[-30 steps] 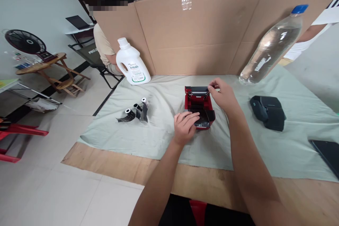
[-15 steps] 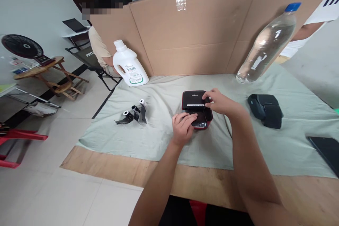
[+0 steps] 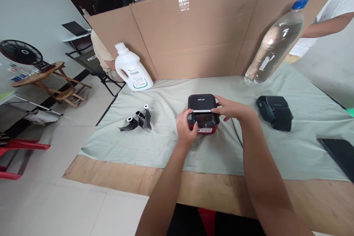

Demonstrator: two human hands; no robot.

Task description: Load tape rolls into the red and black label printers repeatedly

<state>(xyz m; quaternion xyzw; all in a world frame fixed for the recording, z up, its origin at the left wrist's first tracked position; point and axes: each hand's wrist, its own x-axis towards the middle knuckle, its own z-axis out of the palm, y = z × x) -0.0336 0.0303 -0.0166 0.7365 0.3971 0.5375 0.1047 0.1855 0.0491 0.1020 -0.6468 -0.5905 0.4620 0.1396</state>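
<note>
In the middle of the cloth sits a small black-and-red label printer, its black lid down over the red body. My left hand grips its left front corner, with the thumb on the front face and the fingers on the top edge. My right hand holds the right side, the thumb resting on the lid's front edge and the other fingers along the side. To the left lie three small rolls with loose black film trailing from them. The inside of the printer is hidden.
A white detergent jug and a large clear bottle with a blue cap stand before a cardboard screen. A black device and a phone lie to the right. People sit or stand behind the screen.
The printer's raised lid has come down. My left hand has left the inside and now grips the left front corner; my right hand has shifted onto the right side.
</note>
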